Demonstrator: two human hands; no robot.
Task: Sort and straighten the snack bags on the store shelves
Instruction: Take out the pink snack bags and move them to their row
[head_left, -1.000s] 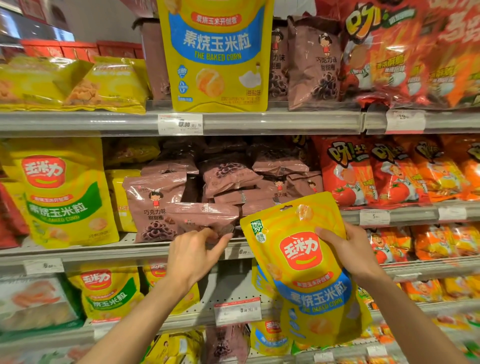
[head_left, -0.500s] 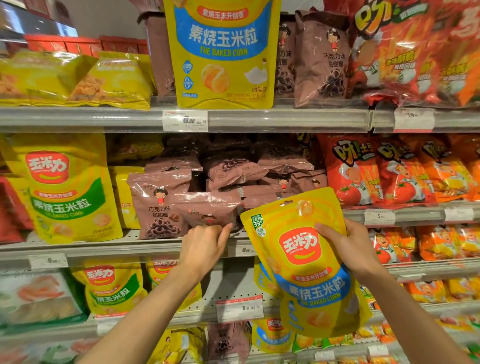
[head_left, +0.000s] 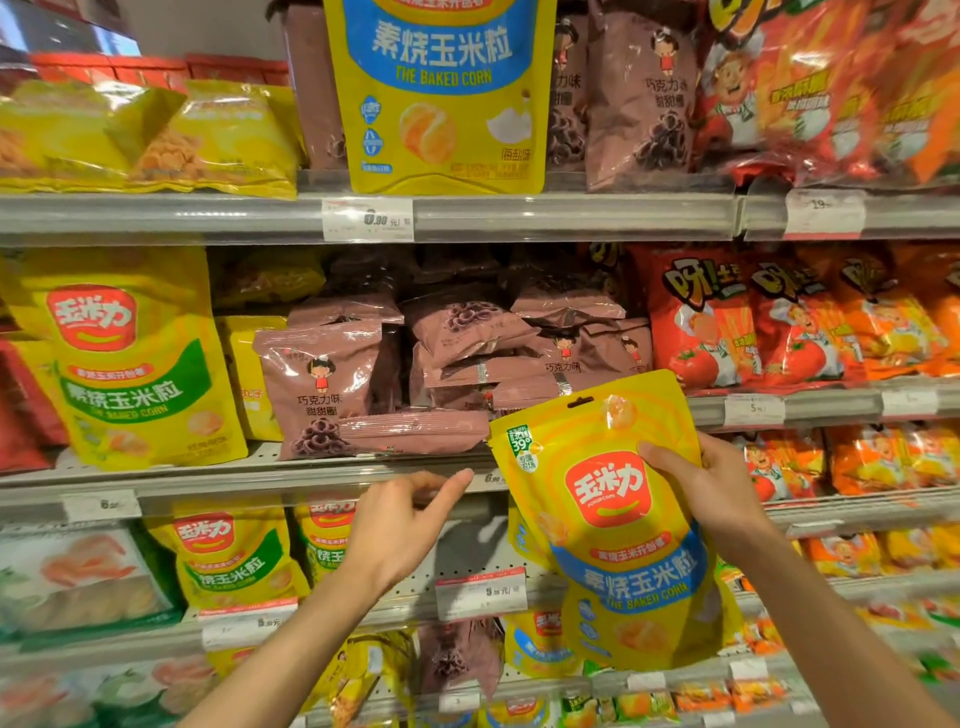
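Observation:
My right hand grips a yellow-and-blue baked corn bag by its right edge, held upright in front of the shelves. My left hand hovers open just below the middle shelf's front rail, fingers apart, holding nothing. Right above it a brown chocolate ring bag lies flat on the shelf, its end poking forward. Behind it, one brown bag stands upright and several more lie in a messy pile.
A large yellow-and-green corn bag stands at the middle shelf's left. Red tomato snack bags fill the right. On the top shelf stand a big yellow-and-blue corn bag and brown bags. Lower shelves hold more yellow bags.
My left hand has let go of the flat brown bag and dropped back below the shelf rail, fingers spreading. The yellow-and-blue bag stays in my right hand.

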